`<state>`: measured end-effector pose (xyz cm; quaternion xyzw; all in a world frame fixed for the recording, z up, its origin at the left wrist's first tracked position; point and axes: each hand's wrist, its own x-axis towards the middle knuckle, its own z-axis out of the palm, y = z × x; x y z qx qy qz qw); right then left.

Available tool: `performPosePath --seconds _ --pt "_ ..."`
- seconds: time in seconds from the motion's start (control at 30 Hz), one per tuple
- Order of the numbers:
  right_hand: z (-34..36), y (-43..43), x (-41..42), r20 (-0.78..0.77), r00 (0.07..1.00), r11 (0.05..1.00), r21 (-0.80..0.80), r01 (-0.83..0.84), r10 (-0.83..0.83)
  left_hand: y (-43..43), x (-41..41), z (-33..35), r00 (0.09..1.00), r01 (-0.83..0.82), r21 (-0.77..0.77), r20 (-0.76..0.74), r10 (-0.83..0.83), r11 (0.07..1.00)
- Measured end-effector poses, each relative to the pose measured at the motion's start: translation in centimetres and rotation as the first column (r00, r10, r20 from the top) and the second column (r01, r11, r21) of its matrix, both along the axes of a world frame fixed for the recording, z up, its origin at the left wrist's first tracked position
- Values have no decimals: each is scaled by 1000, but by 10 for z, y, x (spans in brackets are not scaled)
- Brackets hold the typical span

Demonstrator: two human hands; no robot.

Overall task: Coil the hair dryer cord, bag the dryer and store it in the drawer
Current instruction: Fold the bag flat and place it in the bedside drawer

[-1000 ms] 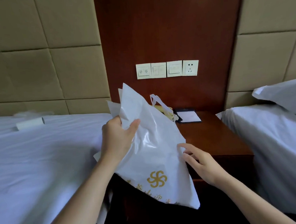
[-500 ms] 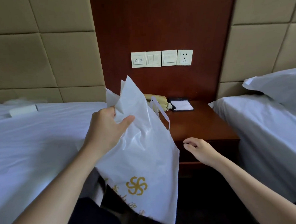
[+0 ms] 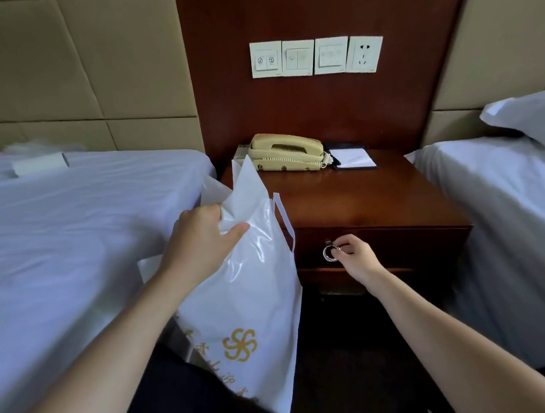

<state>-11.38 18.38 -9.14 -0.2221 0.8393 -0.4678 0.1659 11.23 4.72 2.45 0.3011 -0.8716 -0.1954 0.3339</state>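
Observation:
My left hand grips the gathered top of a white plastic bag with a gold emblem, which hangs in front of the nightstand's left side. The hair dryer and its cord are hidden; I cannot see inside the bag. My right hand pinches the metal ring pull on the closed top drawer of the dark wooden nightstand.
A beige telephone and a notepad sit at the back of the nightstand top. White-sheeted beds flank it, left and right. A small white roll lies on the left bed. Wall switches and a socket hang above.
My right hand left the bag, dropped to the drawer front and took hold of the ring pull. The bag has lowered, still held by my left hand, uncovering the telephone.

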Motion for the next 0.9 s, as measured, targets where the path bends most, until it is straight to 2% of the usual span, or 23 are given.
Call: performPosePath --seconds 0.07,0.23,0.5,0.7,0.77,0.83,0.9 --pt "-4 -5 -1 15 995 994 -44 104 -103 -2 0 -3 1000 11 21 4 -11 1000" --pt "-9 -19 -3 262 930 941 -150 304 -258 1 3 -1 998 30 42 51 -32 999" --pt "-6 -15 -3 202 955 967 -89 237 -216 8 14 25 996 70 59 44 -73 996" --pt "-4 10 12 200 970 986 -66 153 -137 16 19 69 991 127 81 -56 -122 989" --pt "5 26 15 146 986 996 -26 85 -80 21 22 84 986 149 72 -83 -143 986" --pt "21 42 15 -23 998 998 19 65 -64 26 24 99 982 166 56 -94 -161 984" --pt "42 57 12 -226 970 994 47 98 -85 31 24 111 980 175 42 -106 -170 984"
